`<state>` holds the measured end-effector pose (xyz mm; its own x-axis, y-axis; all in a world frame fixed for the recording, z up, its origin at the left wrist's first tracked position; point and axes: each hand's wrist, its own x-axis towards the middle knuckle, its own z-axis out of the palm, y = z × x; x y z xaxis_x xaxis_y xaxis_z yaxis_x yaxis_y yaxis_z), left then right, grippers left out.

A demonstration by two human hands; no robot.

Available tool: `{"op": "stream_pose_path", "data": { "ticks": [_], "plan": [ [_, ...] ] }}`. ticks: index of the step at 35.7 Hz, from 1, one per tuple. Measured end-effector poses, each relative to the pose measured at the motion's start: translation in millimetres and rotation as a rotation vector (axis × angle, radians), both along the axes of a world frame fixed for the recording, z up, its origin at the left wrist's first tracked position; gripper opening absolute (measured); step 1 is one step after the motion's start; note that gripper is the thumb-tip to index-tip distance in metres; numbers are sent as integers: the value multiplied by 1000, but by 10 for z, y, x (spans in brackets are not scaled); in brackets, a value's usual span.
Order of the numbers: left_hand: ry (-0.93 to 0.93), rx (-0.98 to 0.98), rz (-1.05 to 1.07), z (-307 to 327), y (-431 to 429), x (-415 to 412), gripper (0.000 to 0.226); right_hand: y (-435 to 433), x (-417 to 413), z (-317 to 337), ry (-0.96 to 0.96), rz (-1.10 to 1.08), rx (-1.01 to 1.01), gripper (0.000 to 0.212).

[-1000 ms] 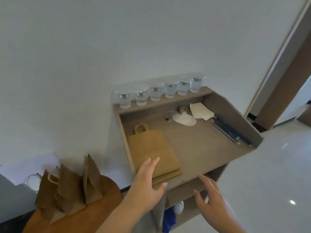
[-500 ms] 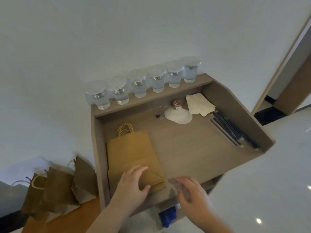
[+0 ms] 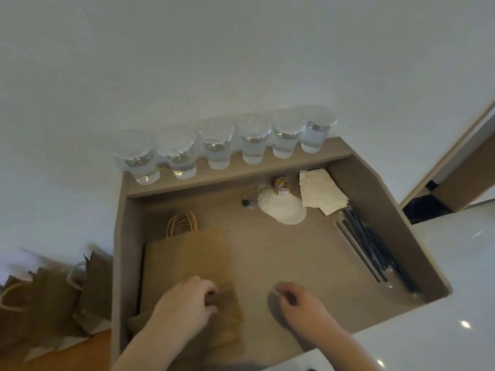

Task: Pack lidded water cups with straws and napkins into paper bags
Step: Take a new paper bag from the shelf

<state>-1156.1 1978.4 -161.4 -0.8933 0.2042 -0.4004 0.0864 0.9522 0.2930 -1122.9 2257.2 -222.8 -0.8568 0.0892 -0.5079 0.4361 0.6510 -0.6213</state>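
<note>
We begin a bag: left hand (image 3: pixel 182 308) seemingly pinches the top flat paper bag (image 3: pixel 198 253), front-left on the wooden tray (image 3: pixel 294 258); right hand (image 3: pixel 299 303) hangs loose, empty. Next: lift, open it

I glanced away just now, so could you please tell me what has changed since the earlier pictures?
The left hand came down from hovering and now pinches the near end of the top paper bag. The right hand moved in over the desk beside it, fingers curled, nothing visibly held. Water cups, napkins and straws stayed put.
</note>
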Motion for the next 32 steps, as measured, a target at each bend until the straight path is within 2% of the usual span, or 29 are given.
{"op": "stream_pose_path", "data": {
  "ticks": [1, 5, 9, 12, 14, 17, 18, 20, 22, 24, 26, 27, 29, 30, 31, 32],
  "plan": [
    [47, 20, -7, 99, -9, 27, 34, -35, -115, 11, -5, 10, -27, 16],
    [203, 40, -62, 499, 53, 186, 37, -192, -502, 116, 26, 15, -160, 44],
    [275, 4, -107, 816, 233, 315, 48, -292, -796, 356, -97, -14, -569, 66],
    [252, 31, -136, 947, 527, 387, 56, -184, -969, 538, -194, 64, -794, 56],
    [228, 58, -155, 1001, 732, 408, 59, -52, -1110, 620, -271, 19, -886, 53],
    [260, -14, -230, 969, 1032, 443, 64, 182, -1272, 771, -362, -63, -987, 37],
    [268, -50, -227, 942, 1141, 439, 62, 272, -1323, 815, -365, -73, -1012, 35],
    [162, 12, -101, 918, 1367, 405, 53, 455, -1398, 955, -348, -48, -1030, 31],
    [144, 141, 32, 860, 1511, 402, 53, 621, -1437, 1141, -273, 25, -993, 27],
    [174, 333, 175, 870, 1683, 344, 58, 796, -1441, 1341, -131, 163, -853, 25],
    [252, 713, 469, 912, 1828, 296, 55, 958, -1419, 1513, 8, 303, -723, 23],
    [268, 910, 583, 946, 1871, 290, 49, 1016, -1398, 1579, 52, 356, -709, 22],
    [325, 1186, 721, 1023, 1942, 222, 42, 1075, -1319, 1711, 124, 477, -740, 23],
    [302, 1321, 780, 1086, 2025, 141, 58, 1147, -1281, 1751, 185, 561, -772, 22],
    [229, 1461, 833, 1120, 2053, 62, 84, 1195, -1250, 1755, 263, 661, -781, 21],
    [186, 1573, 834, 1157, 2060, 22, 104, 1228, -1219, 1752, 347, 765, -756, 29]
  ]
}}
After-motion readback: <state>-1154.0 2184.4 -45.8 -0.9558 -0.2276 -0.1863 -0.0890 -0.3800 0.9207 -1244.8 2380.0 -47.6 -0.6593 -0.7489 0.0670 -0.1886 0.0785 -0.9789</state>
